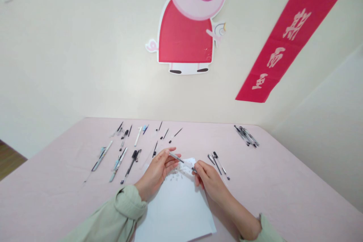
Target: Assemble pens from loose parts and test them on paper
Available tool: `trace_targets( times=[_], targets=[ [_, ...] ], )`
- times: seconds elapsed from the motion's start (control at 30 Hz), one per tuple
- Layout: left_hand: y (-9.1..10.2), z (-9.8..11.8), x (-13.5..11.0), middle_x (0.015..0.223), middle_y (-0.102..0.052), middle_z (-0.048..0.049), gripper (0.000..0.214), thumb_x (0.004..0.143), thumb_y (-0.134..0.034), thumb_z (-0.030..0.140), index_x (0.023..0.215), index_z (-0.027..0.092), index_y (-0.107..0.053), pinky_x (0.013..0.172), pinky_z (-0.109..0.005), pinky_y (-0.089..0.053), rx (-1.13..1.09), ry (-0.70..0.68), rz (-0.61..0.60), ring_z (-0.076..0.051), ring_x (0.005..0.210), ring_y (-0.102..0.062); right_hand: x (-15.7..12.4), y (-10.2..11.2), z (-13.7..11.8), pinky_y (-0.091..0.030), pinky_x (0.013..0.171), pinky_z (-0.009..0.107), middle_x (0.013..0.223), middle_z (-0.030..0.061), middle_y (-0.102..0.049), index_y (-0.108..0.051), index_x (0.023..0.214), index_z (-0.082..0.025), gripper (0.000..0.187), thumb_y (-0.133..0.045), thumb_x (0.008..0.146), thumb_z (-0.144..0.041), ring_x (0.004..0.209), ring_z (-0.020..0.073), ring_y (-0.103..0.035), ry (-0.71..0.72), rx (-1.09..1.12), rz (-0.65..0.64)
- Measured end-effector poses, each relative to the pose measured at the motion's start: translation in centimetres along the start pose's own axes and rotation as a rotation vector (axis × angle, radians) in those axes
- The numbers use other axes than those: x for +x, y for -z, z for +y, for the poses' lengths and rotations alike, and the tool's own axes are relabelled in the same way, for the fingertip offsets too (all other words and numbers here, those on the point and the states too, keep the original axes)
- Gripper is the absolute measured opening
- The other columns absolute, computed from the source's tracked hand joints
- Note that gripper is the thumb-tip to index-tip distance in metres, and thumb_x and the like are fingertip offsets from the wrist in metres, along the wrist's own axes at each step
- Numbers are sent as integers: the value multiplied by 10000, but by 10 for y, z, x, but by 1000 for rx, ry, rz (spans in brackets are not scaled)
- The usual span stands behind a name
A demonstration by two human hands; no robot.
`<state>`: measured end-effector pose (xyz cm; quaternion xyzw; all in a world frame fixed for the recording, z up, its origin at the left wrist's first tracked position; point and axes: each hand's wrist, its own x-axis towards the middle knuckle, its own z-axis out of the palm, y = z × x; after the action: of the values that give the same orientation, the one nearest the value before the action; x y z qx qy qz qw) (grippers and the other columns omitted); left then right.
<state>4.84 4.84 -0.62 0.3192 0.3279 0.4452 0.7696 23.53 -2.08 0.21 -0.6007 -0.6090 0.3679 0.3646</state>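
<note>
Over the white paper (176,211), both my hands are raised and work on the parts of a pen. My left hand (159,166) pinches a slim grey pen refill (176,157) with a dark lower end between thumb and fingers. Its dark end points toward a clear pen barrel (188,165), which my right hand (208,177) grips near a black end. Whether the refill sits inside the barrel I cannot tell. Beneath the hands, several tiny dark marks or small parts (176,176) are scattered at the paper's top; they are too small to name.
Pens and loose parts lie in groups left of the paper, including a white pen (137,136) and a patterned pen (118,164). A few black pen pieces (218,163) lie right of my hands. A pile of black pens (246,136) is at the back right, near the wall.
</note>
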Motion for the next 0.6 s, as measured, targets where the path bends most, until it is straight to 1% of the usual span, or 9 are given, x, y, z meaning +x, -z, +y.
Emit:
trace_targets(
  times=[0.03, 0.13, 0.2, 0.23, 0.3, 0.37, 0.4, 0.53, 0.6],
  targets=[
    [0, 0, 0, 973, -721, -119, 244, 927, -546, 314, 1108, 156, -584, 815, -266, -545, -7, -4, 10, -166, 914, -675, 0, 0, 0, -366, 597, 261, 575, -22, -532, -499, 696, -208, 382, -328, 970, -413, 542, 138, -484, 9, -38, 7],
    [0, -1, 1, 966, -724, -119, 236, 924, -553, 302, 1104, 151, -582, 822, -264, -545, -28, -16, 36, -152, 882, -677, -1, 1, 0, -345, 589, 251, 687, -22, -583, -538, 848, -221, 166, -489, 901, -370, 594, 145, -511, 60, -207, 72],
    [0, 0, 1, 961, -725, -118, 234, 922, -557, 296, 1102, 150, -584, 813, -260, -547, -27, -17, 46, -150, 872, -678, -2, 2, -1, -330, 587, 250, 706, -21, -596, -547, 872, -234, 113, -533, 874, -346, 606, 149, -514, 96, -314, 111],
    [0, 0, 1, 963, -725, -118, 231, 921, -559, 293, 1101, 150, -585, 809, -259, -548, -25, -15, 46, -152, 878, -679, -2, 2, -1, -325, 592, 254, 703, -17, -598, -554, 839, -235, 121, -517, 884, -342, 609, 151, -513, 113, -357, 119],
    [-1, 1, 0, 963, -724, -116, 220, 924, -553, 284, 1097, 153, -588, 809, -259, -547, -24, -10, 39, -159, 903, -678, -1, 1, -1, -320, 602, 261, 670, -9, -592, -557, 752, -231, 234, -445, 925, -343, 609, 155, -516, 125, -406, 103],
    [-1, 1, 0, 955, -724, -112, 211, 926, -548, 281, 1090, 155, -592, 814, -259, -544, -28, -7, 31, -163, 923, -674, -1, 1, -1, -320, 608, 264, 629, -6, -579, -554, 698, -227, 332, -379, 953, -348, 604, 158, -523, 115, -405, 71],
    [-1, 1, 0, 952, -725, -111, 210, 925, -550, 283, 1087, 157, -595, 815, -260, -543, -30, -8, 32, -162, 921, -673, -1, 0, -1, -321, 609, 263, 627, -8, -580, -557, 702, -227, 339, -370, 956, -351, 604, 157, -526, 111, -392, 63],
    [1, 1, 0, 951, -726, -114, 222, 907, -580, 295, 1077, 153, -606, 821, -268, -537, -36, -18, 50, -154, 873, -674, -1, -1, -2, -324, 602, 252, 703, -16, -611, -555, 815, -235, 163, -495, 901, -360, 615, 153, -524, 121, -342, 110],
    [1, 0, 0, 952, -724, -119, 243, 900, -592, 305, 1086, 149, -608, 830, -274, -531, -38, -11, 47, -159, 881, -672, 0, -1, -2, -323, 596, 252, 676, -18, -593, -527, 773, -229, 188, -478, 908, -350, 606, 153, -516, 118, -304, 106]
  ],
)
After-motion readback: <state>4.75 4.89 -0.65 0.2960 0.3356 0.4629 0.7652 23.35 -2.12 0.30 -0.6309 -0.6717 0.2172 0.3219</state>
